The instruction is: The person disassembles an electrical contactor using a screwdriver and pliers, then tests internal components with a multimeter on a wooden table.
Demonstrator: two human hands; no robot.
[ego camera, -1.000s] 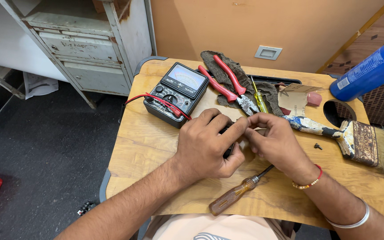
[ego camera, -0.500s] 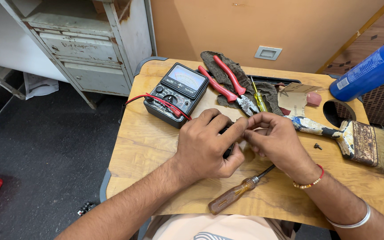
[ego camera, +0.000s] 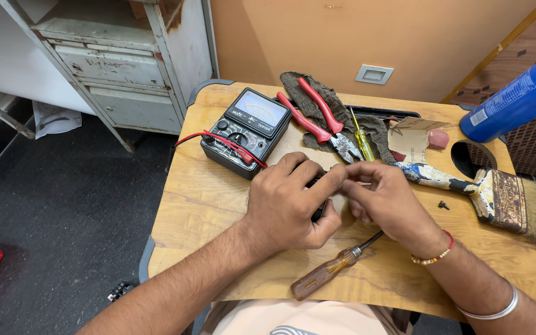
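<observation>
Head view, change: against the two earlier pictures almost nothing has shifted; both hands sit in the same huddle at the middle of the worn wooden desk board (ego camera: 206,192), so the fiddly work between the fingertips looks to be going on unhurried.
Left hand: the left hand (ego camera: 286,201) is curled shut around a small dark object (ego camera: 319,208), just in front of the black analog multimeter with red leads (ego camera: 246,131).
Right hand: the right hand (ego camera: 384,201) meets the left one fingertip to fingertip, pinched together on something too small to make out.
Held thing: only a black edge of the small dark object shows under the left palm; its shape is hidden, so I cannot tell what it is.
Screwdriver: a brown wooden-handled screwdriver (ego camera: 327,273) lies on the board nearer the person than the multimeter, its shaft running under the right hand.
Pliers: red-handled pliers (ego camera: 321,121) rest on a dark rag (ego camera: 299,87) just right of the multimeter, beside a yellow-handled tester screwdriver (ego camera: 362,139).
Brush: an old paint-splashed brush (ego camera: 479,192) lies well to the right of the multimeter, with a tiny dark screw (ego camera: 443,204) near it.
Can: a blue spray can (ego camera: 516,99) pokes in at the far right edge.
</observation>
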